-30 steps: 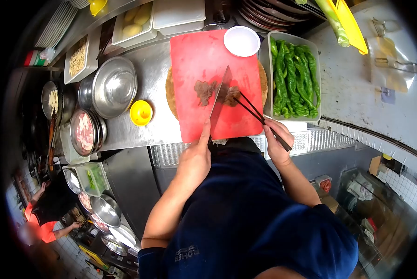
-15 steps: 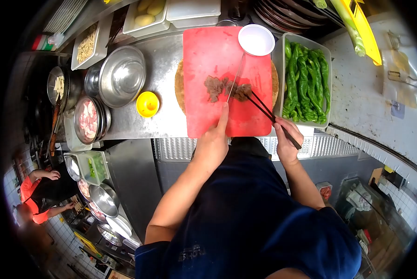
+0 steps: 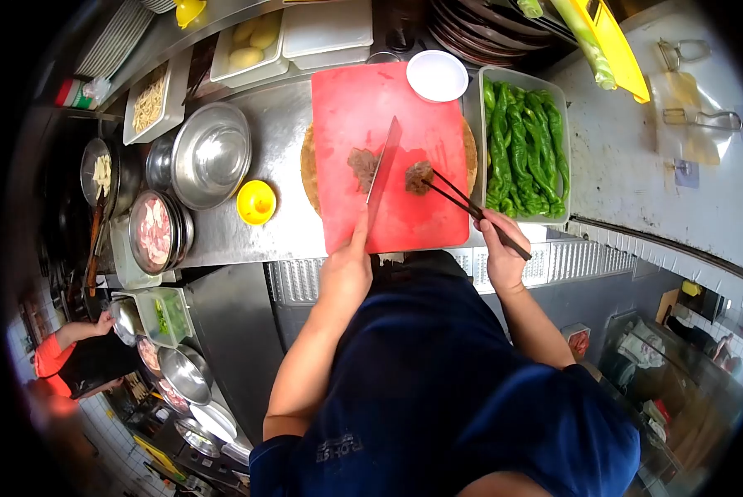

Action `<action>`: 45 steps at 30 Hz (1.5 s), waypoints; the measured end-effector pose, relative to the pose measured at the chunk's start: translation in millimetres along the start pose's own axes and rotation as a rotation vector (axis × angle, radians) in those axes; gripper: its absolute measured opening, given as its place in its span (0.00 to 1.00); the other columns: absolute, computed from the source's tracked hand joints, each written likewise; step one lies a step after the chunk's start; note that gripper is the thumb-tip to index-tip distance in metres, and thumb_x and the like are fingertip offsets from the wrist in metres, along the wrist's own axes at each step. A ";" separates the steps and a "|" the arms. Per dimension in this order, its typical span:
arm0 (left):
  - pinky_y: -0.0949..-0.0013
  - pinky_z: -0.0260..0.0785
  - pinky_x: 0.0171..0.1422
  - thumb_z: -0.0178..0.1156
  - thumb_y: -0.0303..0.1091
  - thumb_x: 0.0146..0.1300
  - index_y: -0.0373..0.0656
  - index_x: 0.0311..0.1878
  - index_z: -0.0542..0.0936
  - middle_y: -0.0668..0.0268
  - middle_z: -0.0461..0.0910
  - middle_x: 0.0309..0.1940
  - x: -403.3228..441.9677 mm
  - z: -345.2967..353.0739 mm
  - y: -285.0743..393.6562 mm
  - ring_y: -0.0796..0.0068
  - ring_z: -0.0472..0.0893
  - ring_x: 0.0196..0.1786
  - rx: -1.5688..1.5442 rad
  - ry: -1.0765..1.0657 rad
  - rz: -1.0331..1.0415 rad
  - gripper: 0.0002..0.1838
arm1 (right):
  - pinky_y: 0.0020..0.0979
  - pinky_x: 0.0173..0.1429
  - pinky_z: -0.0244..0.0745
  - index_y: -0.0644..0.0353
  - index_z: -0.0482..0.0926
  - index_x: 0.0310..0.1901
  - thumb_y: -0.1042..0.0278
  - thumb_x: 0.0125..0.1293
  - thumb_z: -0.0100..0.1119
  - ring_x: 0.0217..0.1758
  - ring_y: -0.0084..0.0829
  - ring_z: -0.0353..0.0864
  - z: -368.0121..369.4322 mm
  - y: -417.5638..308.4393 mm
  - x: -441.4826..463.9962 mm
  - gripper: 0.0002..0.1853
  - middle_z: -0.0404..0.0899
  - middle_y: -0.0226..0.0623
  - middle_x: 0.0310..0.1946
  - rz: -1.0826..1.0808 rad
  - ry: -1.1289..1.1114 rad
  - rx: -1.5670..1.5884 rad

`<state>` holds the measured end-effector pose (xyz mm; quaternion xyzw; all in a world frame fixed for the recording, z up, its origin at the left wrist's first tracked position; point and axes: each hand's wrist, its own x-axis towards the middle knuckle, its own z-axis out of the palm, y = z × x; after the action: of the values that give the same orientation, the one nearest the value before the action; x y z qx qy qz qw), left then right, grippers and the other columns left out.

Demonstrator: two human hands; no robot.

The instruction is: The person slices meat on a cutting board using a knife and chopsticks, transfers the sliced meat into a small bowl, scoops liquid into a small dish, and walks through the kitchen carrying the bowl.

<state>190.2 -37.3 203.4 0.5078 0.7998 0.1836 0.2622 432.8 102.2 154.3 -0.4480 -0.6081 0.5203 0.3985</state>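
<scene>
Head view: the left hand (image 3: 345, 272) grips a knife (image 3: 383, 171), its blade beside the meat (image 3: 361, 168) on the red board (image 3: 425, 225); the right hand (image 3: 505, 255) holds chopsticks (image 3: 474, 209) against a separate piece (image 3: 419, 176). Good cutting calls for chopstick tips that pin firmly, clear of the edge.
</scene>
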 end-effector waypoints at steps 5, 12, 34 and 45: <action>0.42 0.74 0.49 0.51 0.27 0.71 0.52 0.83 0.57 0.43 0.81 0.45 -6.1 -14.5 10.0 0.39 0.83 0.43 0.036 -0.119 -0.078 0.37 | 0.26 0.52 0.80 0.70 0.86 0.52 0.81 0.69 0.65 0.46 0.29 0.86 -7.0 -10.4 12.4 0.11 0.85 0.44 0.50 0.014 -0.064 -0.006; 0.47 0.76 0.45 0.57 0.26 0.64 0.50 0.81 0.62 0.48 0.78 0.36 -9.1 -33.6 11.4 0.43 0.82 0.38 0.179 -0.185 0.095 0.40 | 0.26 0.49 0.82 0.70 0.86 0.50 0.78 0.70 0.66 0.43 0.26 0.88 10.6 -61.2 63.5 0.09 0.88 0.40 0.40 0.156 -0.170 -0.252; 0.51 0.81 0.36 0.54 0.19 0.60 0.56 0.81 0.63 0.51 0.76 0.31 -19.5 -56.1 7.9 0.51 0.84 0.30 0.353 -0.175 0.212 0.43 | 0.25 0.42 0.81 0.70 0.87 0.48 0.76 0.68 0.66 0.35 0.25 0.87 35.6 -89.6 76.8 0.10 0.89 0.40 0.35 0.278 -0.150 -0.288; 0.48 0.80 0.42 0.52 0.19 0.60 0.51 0.81 0.61 0.45 0.80 0.34 4.4 -79.7 31.0 0.44 0.85 0.34 0.266 -0.260 0.158 0.42 | 0.26 0.38 0.78 0.69 0.88 0.41 0.77 0.64 0.66 0.30 0.24 0.85 50.6 -96.0 102.6 0.07 0.88 0.38 0.28 0.103 -0.220 -0.453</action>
<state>162.6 -22.6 283.1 0.6187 0.7341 0.0291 0.2784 343.3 181.2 244.0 -0.4970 -0.7253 0.4358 0.1925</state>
